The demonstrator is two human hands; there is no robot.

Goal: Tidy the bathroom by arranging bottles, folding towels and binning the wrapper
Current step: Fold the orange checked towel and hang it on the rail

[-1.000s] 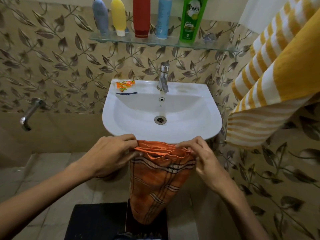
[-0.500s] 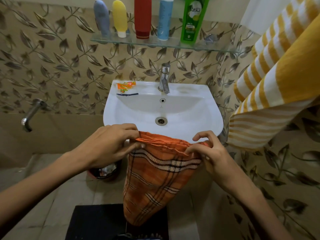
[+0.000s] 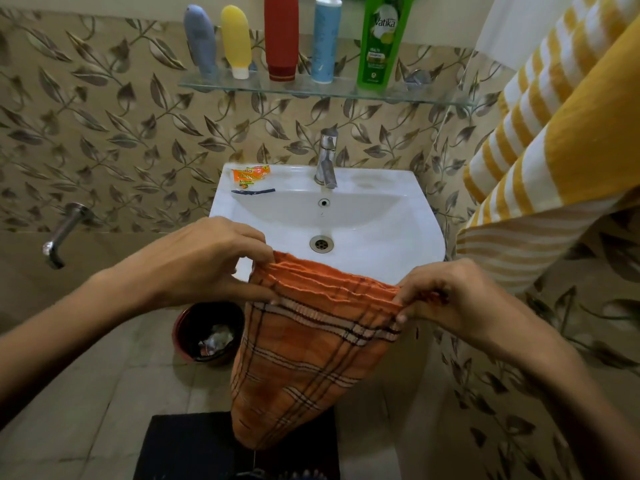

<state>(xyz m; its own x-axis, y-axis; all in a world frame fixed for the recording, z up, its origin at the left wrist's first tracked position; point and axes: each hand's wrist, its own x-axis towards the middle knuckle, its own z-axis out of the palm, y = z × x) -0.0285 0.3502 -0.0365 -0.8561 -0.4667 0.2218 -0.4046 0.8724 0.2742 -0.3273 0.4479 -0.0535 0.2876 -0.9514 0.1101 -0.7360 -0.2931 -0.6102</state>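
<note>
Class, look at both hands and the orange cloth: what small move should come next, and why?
Probably bring the two held corners together to fold it in half. The left hand and right hand each pinch the top edge of the orange towel, which hangs bunched and not yet neatly folded.

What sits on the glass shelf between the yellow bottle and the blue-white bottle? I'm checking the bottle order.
In the head view, one red bottle stands between the yellow bottle and the blue-white bottle on the glass shelf.
</note>
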